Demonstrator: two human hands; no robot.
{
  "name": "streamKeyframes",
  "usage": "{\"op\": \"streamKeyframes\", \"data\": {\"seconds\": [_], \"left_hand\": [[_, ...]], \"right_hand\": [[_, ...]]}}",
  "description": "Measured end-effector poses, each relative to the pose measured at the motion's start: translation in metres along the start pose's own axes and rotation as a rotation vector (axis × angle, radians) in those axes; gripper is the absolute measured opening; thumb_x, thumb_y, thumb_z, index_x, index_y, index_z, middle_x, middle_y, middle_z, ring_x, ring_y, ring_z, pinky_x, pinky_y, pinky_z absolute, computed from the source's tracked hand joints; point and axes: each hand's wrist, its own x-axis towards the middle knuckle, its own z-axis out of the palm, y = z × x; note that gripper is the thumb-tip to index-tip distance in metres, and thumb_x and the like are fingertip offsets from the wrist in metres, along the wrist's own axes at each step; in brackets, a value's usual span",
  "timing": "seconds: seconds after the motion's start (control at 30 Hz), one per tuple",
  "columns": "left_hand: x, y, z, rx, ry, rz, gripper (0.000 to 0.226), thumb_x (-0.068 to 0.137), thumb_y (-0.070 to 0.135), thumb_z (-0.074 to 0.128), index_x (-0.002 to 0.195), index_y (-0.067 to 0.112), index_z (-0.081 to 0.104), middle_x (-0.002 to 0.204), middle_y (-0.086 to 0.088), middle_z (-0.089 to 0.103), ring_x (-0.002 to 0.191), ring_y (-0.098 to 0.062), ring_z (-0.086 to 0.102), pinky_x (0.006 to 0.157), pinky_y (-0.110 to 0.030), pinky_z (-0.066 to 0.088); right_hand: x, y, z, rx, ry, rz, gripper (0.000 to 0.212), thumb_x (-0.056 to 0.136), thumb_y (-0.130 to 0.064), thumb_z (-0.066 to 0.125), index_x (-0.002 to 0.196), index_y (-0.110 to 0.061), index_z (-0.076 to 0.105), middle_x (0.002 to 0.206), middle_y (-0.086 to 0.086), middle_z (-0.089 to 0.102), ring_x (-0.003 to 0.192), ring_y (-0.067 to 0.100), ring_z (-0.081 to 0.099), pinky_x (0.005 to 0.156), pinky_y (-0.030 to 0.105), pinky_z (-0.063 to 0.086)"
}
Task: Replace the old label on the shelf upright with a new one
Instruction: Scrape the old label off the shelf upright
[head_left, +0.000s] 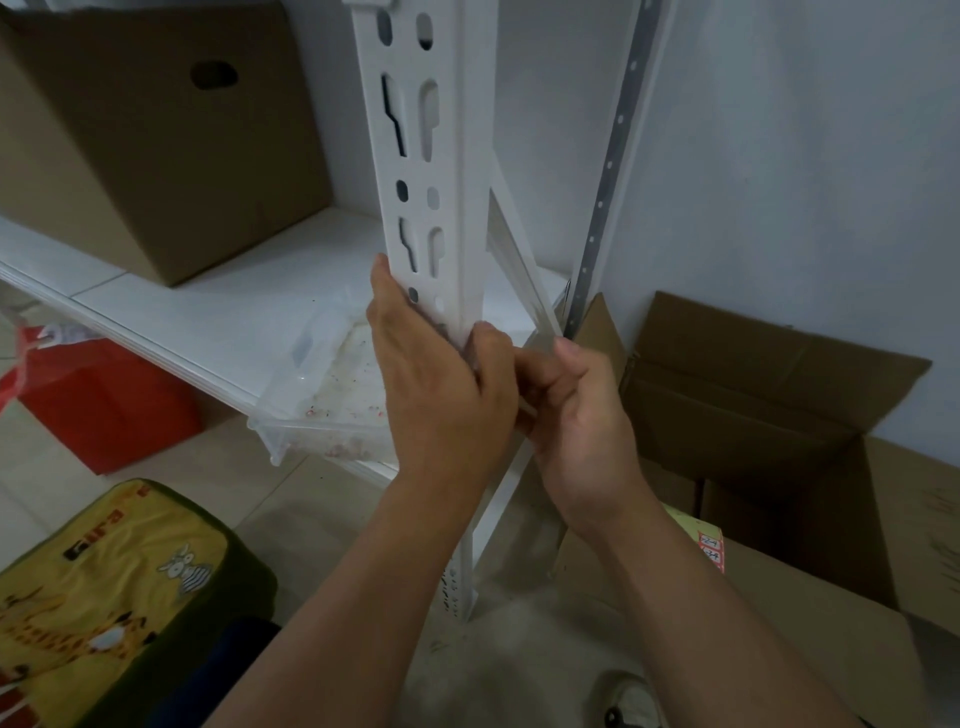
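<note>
Both hands are up on the white shelf upright (415, 171), right where it meets the shelf board (218, 312). The left hand (436, 384) lies against the front face with fingers mostly straight, thumb tip up by the slots, looks like it's pressing or bracing rather than gripping anything. The right hand (576, 410) is curled in beside it at the upright's right edge, fingertips tucked behind the left hand, so I can't tell whether it's pinching a label or picking at one. No label actually shows; the hands cover that spot.

My guess is this is the peel or stick-down stage. To do it well: keep the left hand steadying the post, work a corner slowly at a low angle, and smooth from one end so nothing tears or bubbles.

Clear plastic tub (322, 395) sits on the shelf just left of the hands, cardboard box (150, 135) farther back.
</note>
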Motion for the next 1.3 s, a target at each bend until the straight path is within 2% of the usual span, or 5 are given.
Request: {"op": "streamKeyframes", "data": {"seconds": [0.13,0.63,0.83,1.07,1.3], "left_hand": [[-0.0021,0.0000,0.0042,0.045,-0.002,-0.015,0.079,0.088,0.018,0.046,0.151,0.003,0.002,0.126,-0.002,0.033,0.099,-0.012,0.042,0.077,-0.024,0.048],[-0.0009,-0.0066,0.0008,0.089,-0.058,0.022,0.085,0.089,0.023,0.046,0.152,0.004,-0.008,0.127,-0.007,0.034,0.092,-0.016,0.045,0.070,-0.033,0.052],[-0.0021,-0.0089,0.0036,0.074,-0.036,0.028,0.087,0.085,0.017,0.046,0.152,0.003,-0.008,0.120,0.013,0.018,0.093,-0.003,0.035,0.070,-0.021,0.046],[-0.0030,-0.0080,-0.0017,0.044,-0.064,0.047,0.086,0.083,0.025,0.039,0.152,0.003,-0.008,0.128,0.005,0.027,0.107,-0.009,0.039,0.082,-0.010,0.040],[-0.0009,-0.0070,-0.0039,0.064,-0.078,0.050,0.079,0.090,0.016,0.040,0.151,-0.001,-0.008,0.141,-0.015,0.031,0.110,-0.017,0.044,0.086,-0.027,0.048]], "right_hand": [[0.0009,-0.0005,-0.0038,0.022,-0.034,0.021,0.061,0.089,-0.046,0.020,0.097,-0.021,0.075,0.107,0.011,0.071,0.111,0.029,0.058,0.093,0.035,0.045],[-0.0018,0.0009,-0.0065,0.073,-0.102,0.073,0.064,0.091,-0.047,0.018,0.113,-0.015,0.068,0.117,0.006,0.069,0.116,0.018,0.060,0.104,0.038,0.041],[-0.0005,0.0031,-0.0076,0.067,-0.084,0.088,0.067,0.089,-0.049,0.020,0.117,-0.011,0.066,0.119,0.005,0.068,0.116,0.018,0.060,0.107,0.041,0.040],[-0.0003,0.0038,-0.0084,0.094,-0.065,0.067,0.065,0.089,-0.046,0.022,0.118,-0.007,0.066,0.117,0.008,0.069,0.114,0.020,0.061,0.104,0.039,0.042],[-0.0012,0.0031,-0.0069,0.087,-0.068,0.064,0.065,0.088,-0.047,0.022,0.118,-0.011,0.066,0.118,0.003,0.069,0.114,0.016,0.062,0.103,0.037,0.042]]}}
